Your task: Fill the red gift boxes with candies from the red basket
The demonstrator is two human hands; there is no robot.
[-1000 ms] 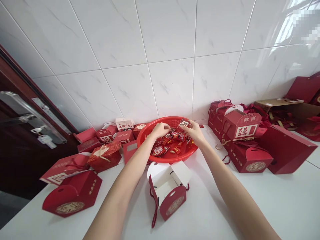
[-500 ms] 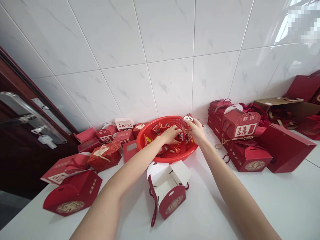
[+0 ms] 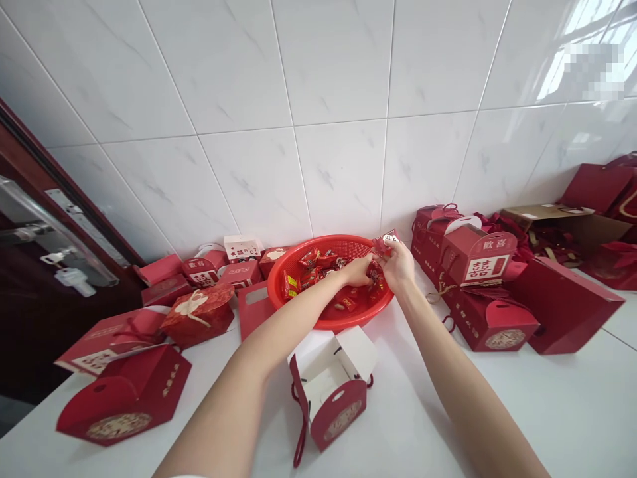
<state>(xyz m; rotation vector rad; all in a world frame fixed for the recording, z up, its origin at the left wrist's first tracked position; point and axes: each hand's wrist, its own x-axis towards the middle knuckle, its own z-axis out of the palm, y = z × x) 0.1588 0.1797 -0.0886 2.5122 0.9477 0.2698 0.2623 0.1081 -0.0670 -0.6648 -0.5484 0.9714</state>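
A red plastic basket [image 3: 331, 324] stands against the tiled wall, holding several red-wrapped sweets [image 3: 311, 260]. My left hand [image 3: 359, 271] reaches into its right part, fingers closed around something too hidden to make out. At the basket's right rim, my right hand [image 3: 398, 264] grips a red candy packet [image 3: 387, 241] with a white label. In front of the basket, an open red gift box [image 3: 343, 418] with a white inside and a rope handle sits on the white table; nothing shows in it.
Closed red boxes stand at the left, including a patterned one [image 3: 199, 315]. Stacked boxes [image 3: 480, 255] and a large red bag [image 3: 567, 305] are at the right, a cardboard box [image 3: 604, 227] behind. A door [image 3: 30, 292] with keys is far left.
My left hand has moved right within the basket, towards my right hand. My right hand, with the packet, has shifted slightly right. The view has tilted a little.
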